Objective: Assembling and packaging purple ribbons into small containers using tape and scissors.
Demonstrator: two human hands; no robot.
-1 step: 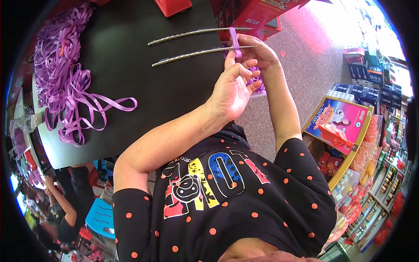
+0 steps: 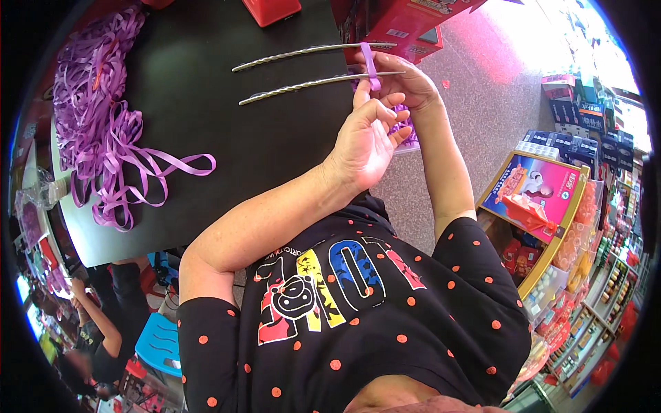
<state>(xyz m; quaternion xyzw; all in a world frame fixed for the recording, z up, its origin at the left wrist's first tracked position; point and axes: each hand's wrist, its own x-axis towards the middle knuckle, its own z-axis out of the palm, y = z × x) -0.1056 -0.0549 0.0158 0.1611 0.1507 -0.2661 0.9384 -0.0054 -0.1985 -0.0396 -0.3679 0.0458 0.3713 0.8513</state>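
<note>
Two thin metal rods (image 2: 296,86), twisted along their left part, stick out side by side over the dark table. A lilac ribbon (image 2: 370,65) loops around both near their right ends. My right hand (image 2: 413,82) is behind the rods, with its fingertips closed at the ribbon and partly hidden. Just below, my left hand (image 2: 365,141) has its index finger stretched up, touching the ribbon's lower end. Its other fingers are loosely bent and apart. A large tangled heap of the same lilac ribbon (image 2: 96,103) lies on the table's left side.
The black table (image 2: 227,165) stretches left of my hands. At its far edge are a red object (image 2: 272,10) and red boxes (image 2: 392,31). More lilac ribbon (image 2: 406,131) shows behind my hands. A display case (image 2: 533,189) stands right; a blue stool (image 2: 160,344) and another person (image 2: 96,330) are lower left.
</note>
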